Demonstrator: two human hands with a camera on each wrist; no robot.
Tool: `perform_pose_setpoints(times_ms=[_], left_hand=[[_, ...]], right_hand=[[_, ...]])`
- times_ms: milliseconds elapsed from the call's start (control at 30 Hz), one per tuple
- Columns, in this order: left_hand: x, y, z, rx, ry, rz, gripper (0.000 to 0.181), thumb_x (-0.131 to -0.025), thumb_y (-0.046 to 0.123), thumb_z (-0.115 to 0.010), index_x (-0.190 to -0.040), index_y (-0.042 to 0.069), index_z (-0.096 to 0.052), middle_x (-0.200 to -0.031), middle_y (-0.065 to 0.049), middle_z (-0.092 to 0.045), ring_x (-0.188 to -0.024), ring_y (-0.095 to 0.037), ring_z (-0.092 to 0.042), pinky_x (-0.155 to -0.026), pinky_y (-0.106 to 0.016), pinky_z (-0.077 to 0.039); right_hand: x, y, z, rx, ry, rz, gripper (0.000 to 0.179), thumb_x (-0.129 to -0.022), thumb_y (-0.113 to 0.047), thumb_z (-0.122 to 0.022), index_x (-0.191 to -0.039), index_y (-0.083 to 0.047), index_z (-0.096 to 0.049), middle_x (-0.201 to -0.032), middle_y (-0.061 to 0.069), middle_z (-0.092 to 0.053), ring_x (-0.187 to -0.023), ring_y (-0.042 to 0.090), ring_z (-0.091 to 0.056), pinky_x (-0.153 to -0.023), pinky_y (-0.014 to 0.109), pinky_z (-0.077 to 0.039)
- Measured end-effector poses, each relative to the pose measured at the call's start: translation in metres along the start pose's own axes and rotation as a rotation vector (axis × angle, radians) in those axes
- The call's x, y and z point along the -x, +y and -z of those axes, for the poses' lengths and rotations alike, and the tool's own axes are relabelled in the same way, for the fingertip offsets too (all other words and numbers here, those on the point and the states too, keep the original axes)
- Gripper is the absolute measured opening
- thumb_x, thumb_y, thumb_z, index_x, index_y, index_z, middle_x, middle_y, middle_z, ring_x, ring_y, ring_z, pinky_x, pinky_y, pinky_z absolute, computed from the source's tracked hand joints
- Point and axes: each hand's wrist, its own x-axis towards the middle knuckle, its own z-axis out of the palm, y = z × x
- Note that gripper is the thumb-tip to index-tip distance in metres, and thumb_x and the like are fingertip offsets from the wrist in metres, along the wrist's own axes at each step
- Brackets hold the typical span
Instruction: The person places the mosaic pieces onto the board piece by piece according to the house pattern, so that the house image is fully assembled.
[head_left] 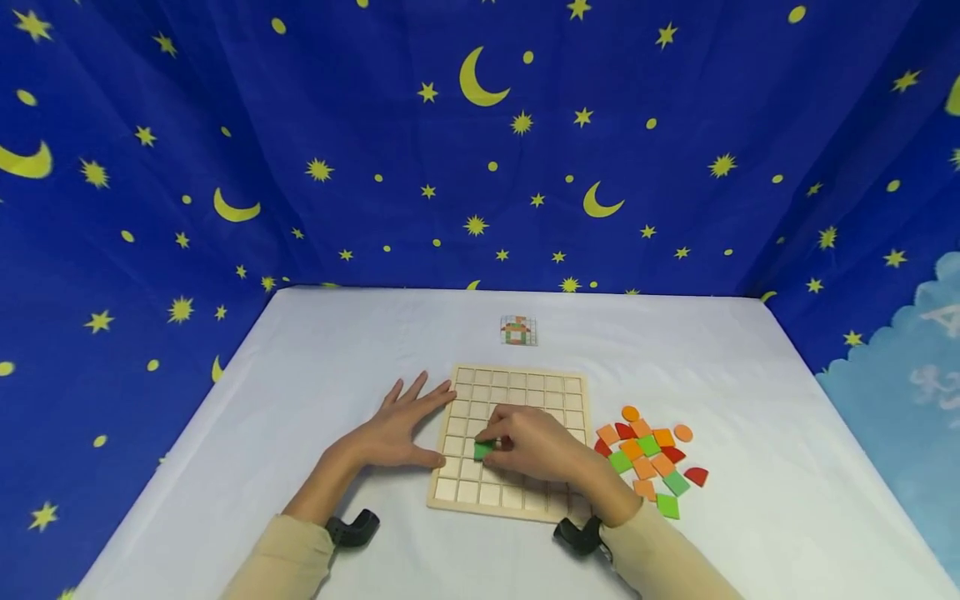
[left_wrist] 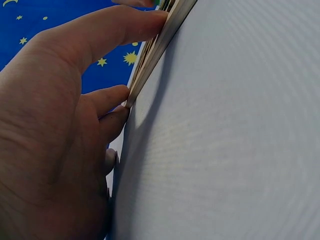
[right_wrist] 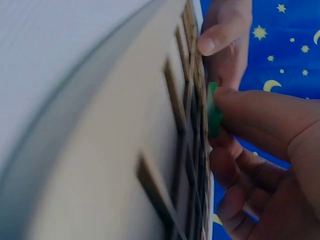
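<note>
A wooden grid board (head_left: 470, 406) lies on the white table, its small square cells framed by thin raised strips. Along its left edge my left hand (head_left: 393, 432) is spread, with thumb and fingertips touching the rim; the left wrist view shows the thumb on the board's side (left_wrist: 159, 50). My right hand (head_left: 542, 447) pinches a green square tile (head_left: 481, 451) between thumb and fingers, over the left-centre cells. In the right wrist view the green tile (right_wrist: 214, 114) stands tilted close above the grid strips, partly covered by the fingertips.
Right of the board lies a loose group of tiles: orange squares (head_left: 644, 468), green squares (head_left: 667, 506), red quarter circles (head_left: 697, 476) and orange discs (head_left: 682, 433). A small patterned card (head_left: 519, 331) lies beyond the board. Blue star-printed cloth (head_left: 405, 125) hangs behind the table.
</note>
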Motion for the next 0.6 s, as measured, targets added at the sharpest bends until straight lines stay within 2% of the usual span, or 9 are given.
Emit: perform_pose_setpoints(times_ms=[233, 600], left_hand=[[-0.005, -0.002, 0.000, -0.028, -0.013, -0.001, 0.098, -0.073, 0.067, -0.067, -0.153, 0.026, -0.027, -0.159, 0.008, -0.014, -0.145, -0.027, 0.005, -0.113, -0.051, 0.007], [-0.002, -0.001, 0.002, -0.016, -0.005, 0.001, 0.098, -0.073, 0.064, -0.070, -0.152, 0.024, -0.030, -0.159, 0.006, -0.016, -0.145, -0.029, 0.003, -0.112, -0.054, 0.006]], right_hand=[[-0.006, -0.002, -0.005, 0.043, 0.004, -0.020, 0.025, -0.085, -0.031, -0.074, -0.106, -0.019, -0.076, -0.091, -0.012, -0.059, -0.070, 0.002, -0.053, -0.061, 0.019, -0.045], [-0.014, -0.007, -0.011, 0.092, 0.033, -0.041, 0.026, -0.084, -0.033, -0.074, -0.107, -0.021, -0.075, -0.089, -0.012, -0.058, -0.065, 0.000, -0.048, -0.055, 0.019, -0.042]])
